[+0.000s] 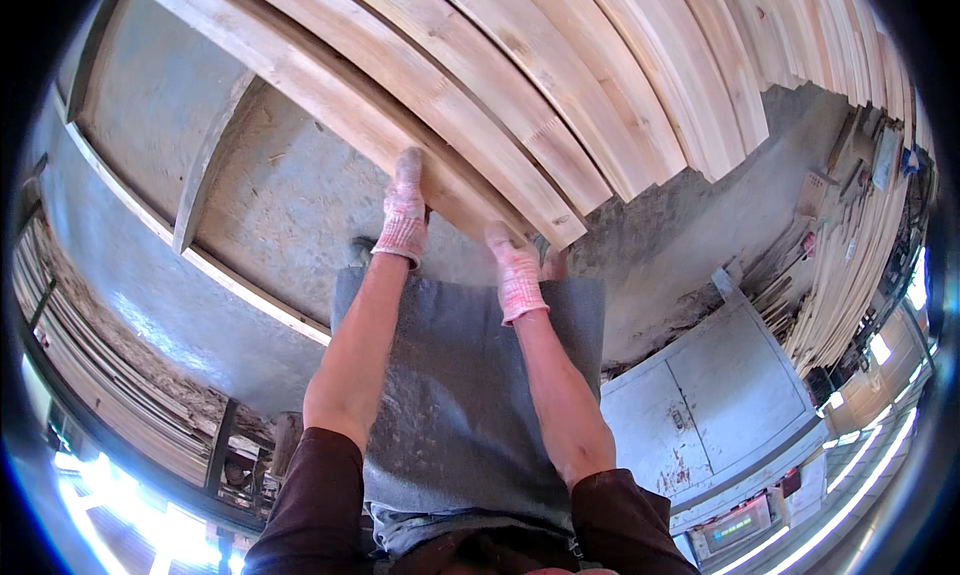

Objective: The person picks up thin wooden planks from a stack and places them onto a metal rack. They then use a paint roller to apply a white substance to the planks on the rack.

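Observation:
Both my hands wear whitish-pink knit gloves and grip the lower edge of a long pale wooden board [320,90], the nearest in a row. My left hand [404,210] is closed on it, thumb along its near face. Farther right, close to the board's near end, my right hand [516,272] is also closed around it. Fingers of both hands are partly hidden beneath the wood. Right beside it lies another board [440,95], with a thin dark gap between them. A grey apron [460,395] hangs below my hands.
More long boards [610,85] fan out toward the upper right. A wooden frame with a crosspiece [210,160] lies at left. A grey metal cabinet [700,405] stands lower right, near stacked thin wood strips [850,275]. More long strips [110,385] are piled far left.

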Action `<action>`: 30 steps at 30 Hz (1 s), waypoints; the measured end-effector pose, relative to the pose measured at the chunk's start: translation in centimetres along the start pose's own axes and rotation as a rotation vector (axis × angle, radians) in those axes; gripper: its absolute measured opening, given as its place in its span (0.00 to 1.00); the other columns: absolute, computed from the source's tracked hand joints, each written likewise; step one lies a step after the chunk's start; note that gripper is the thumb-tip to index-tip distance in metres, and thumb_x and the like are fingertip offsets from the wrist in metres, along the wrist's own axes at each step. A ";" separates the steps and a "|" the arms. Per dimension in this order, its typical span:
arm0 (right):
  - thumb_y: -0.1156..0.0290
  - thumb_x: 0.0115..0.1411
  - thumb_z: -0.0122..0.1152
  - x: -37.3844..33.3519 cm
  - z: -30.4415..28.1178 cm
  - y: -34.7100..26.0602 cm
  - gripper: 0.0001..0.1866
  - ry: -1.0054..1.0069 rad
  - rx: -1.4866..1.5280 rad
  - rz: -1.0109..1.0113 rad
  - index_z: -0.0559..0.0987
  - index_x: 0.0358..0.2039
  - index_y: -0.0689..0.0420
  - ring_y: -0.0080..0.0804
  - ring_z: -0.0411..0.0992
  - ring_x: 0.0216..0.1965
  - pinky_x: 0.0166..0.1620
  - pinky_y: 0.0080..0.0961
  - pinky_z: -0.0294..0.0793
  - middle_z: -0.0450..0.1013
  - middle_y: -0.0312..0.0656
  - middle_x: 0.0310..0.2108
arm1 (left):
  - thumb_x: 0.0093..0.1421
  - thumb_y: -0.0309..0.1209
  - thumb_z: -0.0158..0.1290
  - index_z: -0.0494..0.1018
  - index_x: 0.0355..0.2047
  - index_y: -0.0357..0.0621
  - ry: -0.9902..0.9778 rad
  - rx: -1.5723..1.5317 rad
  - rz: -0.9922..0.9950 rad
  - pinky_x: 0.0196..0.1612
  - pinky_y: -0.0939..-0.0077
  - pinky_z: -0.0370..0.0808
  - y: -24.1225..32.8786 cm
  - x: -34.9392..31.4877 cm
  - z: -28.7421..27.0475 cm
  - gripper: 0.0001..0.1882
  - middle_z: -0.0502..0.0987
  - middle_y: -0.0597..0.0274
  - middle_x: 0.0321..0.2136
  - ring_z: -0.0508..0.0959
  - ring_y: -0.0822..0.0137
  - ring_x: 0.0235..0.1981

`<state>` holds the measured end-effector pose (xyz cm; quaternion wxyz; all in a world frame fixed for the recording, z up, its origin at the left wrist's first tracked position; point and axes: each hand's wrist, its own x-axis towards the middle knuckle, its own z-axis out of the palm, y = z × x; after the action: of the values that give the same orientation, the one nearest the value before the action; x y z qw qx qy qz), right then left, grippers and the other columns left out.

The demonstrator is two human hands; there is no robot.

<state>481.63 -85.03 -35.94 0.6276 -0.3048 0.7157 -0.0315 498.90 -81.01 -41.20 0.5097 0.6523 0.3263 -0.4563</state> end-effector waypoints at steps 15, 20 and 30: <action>0.50 0.55 0.79 1.4 -5.1 2.0 0.38 0.003 -0.149 -0.043 0.77 0.55 0.68 0.33 0.78 0.42 0.45 0.29 0.79 0.79 0.45 0.48 | 0.62 0.71 0.53 0.71 0.62 0.30 0.088 0.389 0.192 0.62 0.65 0.68 -3.9 -2.2 1.1 0.52 0.76 0.50 0.57 0.72 0.62 0.56; 0.61 0.54 0.81 7.7 -10.4 8.7 0.46 -0.079 -0.105 -0.121 0.62 0.66 0.57 0.41 0.77 0.46 0.40 0.44 0.86 0.68 0.49 0.58 | 0.66 0.67 0.50 0.78 0.53 0.27 0.058 0.392 0.217 0.52 0.64 0.72 -3.7 -4.2 4.5 0.46 0.81 0.52 0.45 0.74 0.64 0.47; 0.60 0.60 0.75 5.4 -9.7 3.1 0.36 -0.393 0.247 0.198 0.68 0.66 0.48 0.39 0.65 0.64 0.57 0.61 0.78 0.65 0.40 0.63 | 0.68 0.55 0.52 0.74 0.56 0.36 0.048 0.465 0.366 0.53 0.55 0.76 -4.5 -3.8 3.2 0.33 0.82 0.37 0.46 0.82 0.43 0.52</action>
<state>471.40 -88.34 -39.97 0.7871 -0.1543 0.5972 0.0030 492.64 -82.78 -39.56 0.4124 0.8102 0.1018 -0.4038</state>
